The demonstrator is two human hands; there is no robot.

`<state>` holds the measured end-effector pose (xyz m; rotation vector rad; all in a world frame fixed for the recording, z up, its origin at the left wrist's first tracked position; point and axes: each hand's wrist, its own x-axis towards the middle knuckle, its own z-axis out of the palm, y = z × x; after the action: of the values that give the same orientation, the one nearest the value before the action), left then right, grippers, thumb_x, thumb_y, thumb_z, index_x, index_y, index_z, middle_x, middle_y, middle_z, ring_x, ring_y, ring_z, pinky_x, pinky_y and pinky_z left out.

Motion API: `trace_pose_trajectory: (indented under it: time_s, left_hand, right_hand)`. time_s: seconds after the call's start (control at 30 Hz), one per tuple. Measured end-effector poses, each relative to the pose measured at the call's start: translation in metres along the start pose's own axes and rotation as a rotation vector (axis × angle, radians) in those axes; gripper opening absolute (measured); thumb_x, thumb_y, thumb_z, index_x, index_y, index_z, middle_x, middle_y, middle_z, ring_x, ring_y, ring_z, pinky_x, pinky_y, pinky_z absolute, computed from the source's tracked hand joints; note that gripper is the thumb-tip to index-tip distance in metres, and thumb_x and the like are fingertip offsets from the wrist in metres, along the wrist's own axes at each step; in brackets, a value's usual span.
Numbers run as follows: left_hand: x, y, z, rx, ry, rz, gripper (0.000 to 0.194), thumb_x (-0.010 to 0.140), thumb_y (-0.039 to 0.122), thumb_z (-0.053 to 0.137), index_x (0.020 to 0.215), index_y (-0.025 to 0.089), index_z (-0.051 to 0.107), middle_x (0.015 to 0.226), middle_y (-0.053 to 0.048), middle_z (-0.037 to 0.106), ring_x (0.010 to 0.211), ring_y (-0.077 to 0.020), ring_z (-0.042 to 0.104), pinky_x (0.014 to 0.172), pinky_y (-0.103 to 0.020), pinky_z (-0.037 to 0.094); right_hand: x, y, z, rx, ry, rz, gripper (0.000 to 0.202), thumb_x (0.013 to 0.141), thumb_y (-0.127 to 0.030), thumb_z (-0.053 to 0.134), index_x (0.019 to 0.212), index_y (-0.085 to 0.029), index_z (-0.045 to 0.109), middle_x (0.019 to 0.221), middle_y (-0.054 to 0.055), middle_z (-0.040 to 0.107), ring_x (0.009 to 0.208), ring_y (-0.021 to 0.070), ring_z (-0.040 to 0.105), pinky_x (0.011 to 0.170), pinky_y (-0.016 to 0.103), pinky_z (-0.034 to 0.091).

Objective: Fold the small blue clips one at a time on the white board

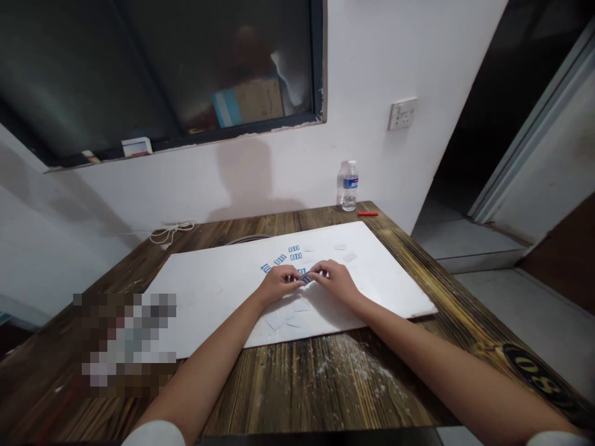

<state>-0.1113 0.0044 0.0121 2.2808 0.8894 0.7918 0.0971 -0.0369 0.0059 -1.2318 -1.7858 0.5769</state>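
Note:
My left hand (280, 284) and my right hand (335, 282) meet near the middle of a white board (204, 297). Between them is a small dark-blue piece (305, 278), its left end pinched by my left fingers and its right end by my right fingers. Just beyond my hands, several small blue-marked pieces lie on the board, among them one at the back (294, 249) and one to the left (279, 259). Thin white paper pieces (275, 321) rest on the near side of the board, with others (349, 257) beyond my right hand.
A water bottle (350, 187) stands at the wooden table's (288, 390) back edge, beside a red marker (368, 214). A coiled white cable (171, 231) lies at the back left. Pixelated blocks hide the left front area. A wall with a socket (403, 114) rises behind.

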Motion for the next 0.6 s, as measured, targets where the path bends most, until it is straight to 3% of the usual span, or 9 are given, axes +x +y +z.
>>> trace_pose_trajectory:
  time_s: [0.2,0.4,0.5,0.6]
  left_hand:
    - [0.001,0.002,-0.001,0.059,0.082,0.018,0.019,0.082,0.036,0.067,0.078,0.018,0.071,0.077,-0.004,0.070,0.072,-0.0155,0.062,0.069,-0.027,0.045]
    - [-0.003,0.002,-0.001,0.161,0.053,0.069,0.020,0.086,0.036,0.063,0.081,0.019,0.071,0.079,-0.004,0.070,0.075,-0.0158,0.063,0.073,-0.027,0.046]
    - [-0.003,0.003,0.000,0.201,0.054,0.085,0.020,0.088,0.036,0.060,0.083,0.019,0.071,0.081,-0.004,0.070,0.077,-0.0164,0.063,0.075,-0.028,0.046]
    - [-0.003,0.002,0.000,0.240,0.088,0.067,0.020,0.089,0.034,0.059,0.081,0.019,0.070,0.081,-0.004,0.070,0.076,-0.0160,0.062,0.075,-0.028,0.046]
  right_hand:
    - [0.004,0.007,-0.003,-0.064,-0.033,-0.091,0.010,0.085,-0.027,0.066,0.078,-0.020,0.068,0.079,0.002,0.068,0.079,0.0171,0.057,0.073,0.029,0.040]
    - [0.007,0.018,-0.005,-0.121,-0.089,-0.195,0.006,0.084,-0.025,0.067,0.080,-0.021,0.068,0.080,0.002,0.068,0.080,0.0182,0.056,0.074,0.031,0.039]
    - [0.009,0.023,-0.007,-0.122,-0.041,-0.244,0.011,0.087,-0.028,0.062,0.080,-0.022,0.069,0.080,0.003,0.069,0.079,0.0191,0.056,0.075,0.032,0.040]
    - [0.012,0.032,-0.015,-0.111,0.095,-0.215,0.019,0.091,-0.029,0.055,0.080,-0.021,0.069,0.080,0.005,0.069,0.077,0.0193,0.057,0.073,0.032,0.041]
